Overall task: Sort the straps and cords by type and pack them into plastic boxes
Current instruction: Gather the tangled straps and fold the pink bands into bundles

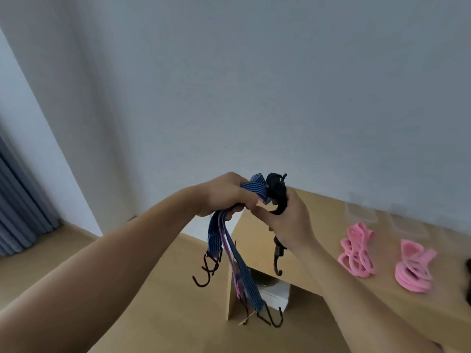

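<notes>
Left hand (225, 197) grips blue straps (230, 253); right hand (285, 220) — black cord (277, 193).

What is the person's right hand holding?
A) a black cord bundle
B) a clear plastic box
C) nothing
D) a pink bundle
A: the right hand grips the black cord bundle, its hook hanging below; the left hand holds the blue striped straps.

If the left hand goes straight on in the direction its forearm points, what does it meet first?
Most likely the black cord in the right hand, just past the left hand and its blue straps. Depth is hard to judge, so it may pass beside it.
</notes>
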### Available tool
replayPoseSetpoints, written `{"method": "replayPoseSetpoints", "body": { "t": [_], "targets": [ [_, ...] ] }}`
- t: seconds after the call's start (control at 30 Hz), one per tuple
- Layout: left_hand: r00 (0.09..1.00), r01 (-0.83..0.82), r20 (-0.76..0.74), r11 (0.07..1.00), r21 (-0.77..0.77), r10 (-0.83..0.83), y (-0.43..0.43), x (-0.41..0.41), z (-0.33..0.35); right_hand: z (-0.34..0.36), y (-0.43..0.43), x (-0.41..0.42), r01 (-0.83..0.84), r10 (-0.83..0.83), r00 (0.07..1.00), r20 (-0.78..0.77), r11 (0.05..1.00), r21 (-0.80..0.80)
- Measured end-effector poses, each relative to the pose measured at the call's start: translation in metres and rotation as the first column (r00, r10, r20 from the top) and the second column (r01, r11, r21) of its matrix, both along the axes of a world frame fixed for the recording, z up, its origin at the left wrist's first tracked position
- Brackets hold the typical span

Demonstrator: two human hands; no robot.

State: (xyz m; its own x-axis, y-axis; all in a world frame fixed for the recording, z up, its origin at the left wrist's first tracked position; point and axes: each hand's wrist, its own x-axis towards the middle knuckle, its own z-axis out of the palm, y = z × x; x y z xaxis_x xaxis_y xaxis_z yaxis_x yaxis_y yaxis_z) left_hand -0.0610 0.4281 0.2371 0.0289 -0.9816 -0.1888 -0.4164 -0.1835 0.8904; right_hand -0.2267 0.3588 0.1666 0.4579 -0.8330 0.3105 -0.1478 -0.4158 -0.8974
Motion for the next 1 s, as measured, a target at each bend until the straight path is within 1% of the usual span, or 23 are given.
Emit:
{"method": "replayPoseSetpoints", "body": {
  "t": [0.07, 0.1, 0.13, 0.2, 0.23, 0.27, 0.3, 0.33, 0.37, 0.43, 0.47, 0.57, 0.63, 0.67, 0.7, 0.73, 0.77, 0.8, 0.87, 0.9, 0.93, 0.97, 1.0],
  "targets": [
    [0.996, 0.028, 0.091, 0.999, -0.019, -0.026, -0.012, 0.004, 0.007, 0.005, -0.008, -0.009, 0.181, -0.181, 0.983, 0.018, 0.983, -0.013],
    [0.991, 0.044, 0.128, 0.999, -0.033, -0.039, -0.017, 0.003, 0.009, 0.008, -0.010, -0.013, 0.212, -0.212, 0.977, 0.027, 0.977, -0.007],
    [0.984, 0.069, 0.165, 0.996, -0.050, -0.060, -0.022, 0.000, 0.010, 0.010, -0.011, -0.016, 0.203, -0.203, 0.979, 0.023, 0.979, 0.003],
    [0.967, 0.138, 0.228, 0.984, -0.108, -0.111, -0.031, -0.015, 0.011, 0.011, -0.006, -0.018, 0.092, -0.094, 0.995, 0.042, 0.995, 0.044],
    [0.963, 0.164, 0.238, 0.974, -0.156, -0.125, -0.036, -0.023, 0.009, 0.009, -0.003, -0.019, 0.039, -0.048, 0.994, 0.098, 0.996, 0.086],
    [0.968, 0.170, 0.220, 0.963, -0.208, -0.123, -0.041, -0.030, 0.007, 0.005, 0.000, -0.020, 0.014, -0.038, 0.984, 0.173, 0.990, 0.139],
    [0.981, 0.148, 0.161, 0.957, -0.250, -0.110, -0.047, -0.037, 0.004, 0.001, 0.002, -0.023, 0.012, -0.060, 0.967, 0.247, 0.981, 0.193],
    [0.994, 0.100, 0.058, 0.958, -0.270, -0.088, -0.053, -0.042, 0.002, -0.002, 0.005, -0.027, 0.025, -0.097, 0.951, 0.295, 0.971, 0.240],
    [0.996, 0.035, -0.073, 0.963, -0.267, -0.057, -0.059, -0.046, -0.001, -0.006, 0.008, -0.030, 0.049, -0.135, 0.941, 0.309, 0.961, 0.271],
    [0.939, -0.081, -0.344, 0.971, -0.226, -0.002, -0.072, -0.057, -0.007, -0.014, 0.018, -0.032, 0.118, -0.204, 0.935, 0.288, 0.950, 0.289],
    [0.899, -0.117, -0.437, 0.971, -0.207, 0.015, -0.078, -0.065, -0.010, -0.018, 0.023, -0.033, 0.156, -0.241, 0.928, 0.285, 0.944, 0.290],
    [0.817, -0.150, -0.574, 0.981, -0.119, 0.055, -0.091, -0.096, -0.018, -0.023, 0.028, -0.039, 0.293, -0.387, 0.866, 0.317, 0.906, 0.307],
    [0.753, -0.090, -0.655, 0.996, -0.006, 0.064, -0.096, -0.120, -0.022, -0.022, 0.029, -0.054, 0.380, -0.468, 0.824, 0.319, 0.874, 0.301],
    [0.718, -0.021, -0.694, 0.999, 0.047, 0.048, -0.098, -0.131, -0.024, -0.021, 0.030, -0.065, 0.409, -0.496, 0.809, 0.316, 0.860, 0.305],
    [0.687, 0.081, -0.726, 0.995, 0.065, -0.008, -0.099, -0.142, -0.024, -0.020, 0.032, -0.078, 0.432, -0.524, 0.791, 0.317, 0.844, 0.318],
    [0.659, 0.201, -0.745, 0.979, 0.038, -0.106, -0.100, -0.152, -0.026, -0.018, 0.033, -0.092, 0.453, -0.550, 0.769, 0.325, 0.828, 0.331],
    [0.638, 0.295, -0.739, 0.955, -0.029, -0.219, -0.102, -0.161, -0.028, -0.016, 0.033, -0.105, 0.467, -0.568, 0.751, 0.337, 0.818, 0.336],
    [0.631, 0.347, -0.708, 0.932, -0.108, -0.316, -0.103, -0.170, -0.032, -0.012, 0.033, -0.120, 0.479, -0.578, 0.736, 0.352, 0.813, 0.332],
    [0.681, 0.374, -0.595, 0.901, -0.220, -0.427, -0.102, -0.187, -0.044, -0.006, 0.029, -0.148, 0.525, -0.603, 0.703, 0.377, 0.798, 0.297],
    [0.691, 0.413, -0.544, 0.878, -0.244, -0.476, -0.100, -0.198, -0.050, -0.003, 0.027, -0.163, 0.557, -0.617, 0.697, 0.365, 0.787, 0.265],
    [0.674, 0.474, -0.519, 0.847, -0.242, -0.526, -0.096, -0.211, -0.057, -0.001, 0.025, -0.178, 0.573, -0.615, 0.715, 0.333, 0.788, 0.225],
    [0.648, 0.529, -0.517, 0.819, -0.223, -0.559, -0.093, -0.226, -0.063, 0.001, 0.024, -0.192, 0.567, -0.597, 0.753, 0.276, 0.802, 0.188],
    [0.637, 0.548, -0.533, 0.813, -0.195, -0.557, -0.090, -0.241, -0.067, 0.001, 0.023, -0.206, 0.541, -0.566, 0.799, 0.203, 0.824, 0.166]
  ]
}}
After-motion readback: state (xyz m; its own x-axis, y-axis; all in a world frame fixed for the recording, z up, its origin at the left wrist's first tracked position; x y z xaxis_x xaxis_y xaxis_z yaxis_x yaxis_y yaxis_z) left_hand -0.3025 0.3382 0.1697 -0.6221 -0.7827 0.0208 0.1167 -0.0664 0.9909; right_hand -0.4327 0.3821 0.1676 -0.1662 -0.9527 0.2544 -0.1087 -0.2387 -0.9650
